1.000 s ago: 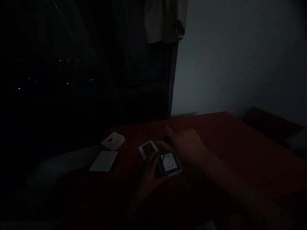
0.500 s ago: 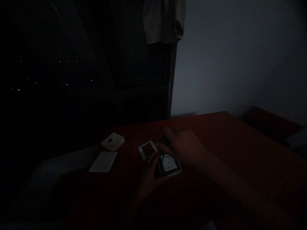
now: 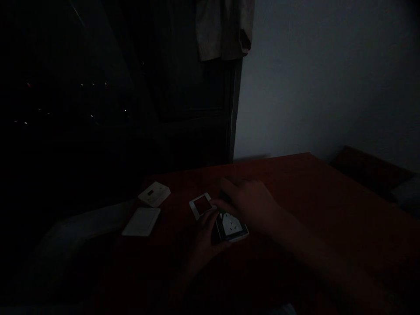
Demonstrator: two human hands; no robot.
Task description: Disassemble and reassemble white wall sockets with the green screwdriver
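While the left hand (image 3: 206, 245) clamps its fingers on the edges of the socket unit (image 3: 231, 225) on the table (image 3: 288, 175), I see the right hand (image 3: 252, 199) above the unit's far end, fingers closed around a dark tool (image 3: 225, 197), dimly visible. An open frame (image 3: 195, 209) lies just beside.

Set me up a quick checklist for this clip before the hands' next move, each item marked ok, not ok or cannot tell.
1. Left hand bracing the socket: ok, at its left side and lower edge.
2. Object in right hand: cannot tell, too dark.
3. Socket's upper end visible: not ok, right hand covers it.
4. Open frame off the socket: ok, beside it.
5. Lighting: not ok, very dim.
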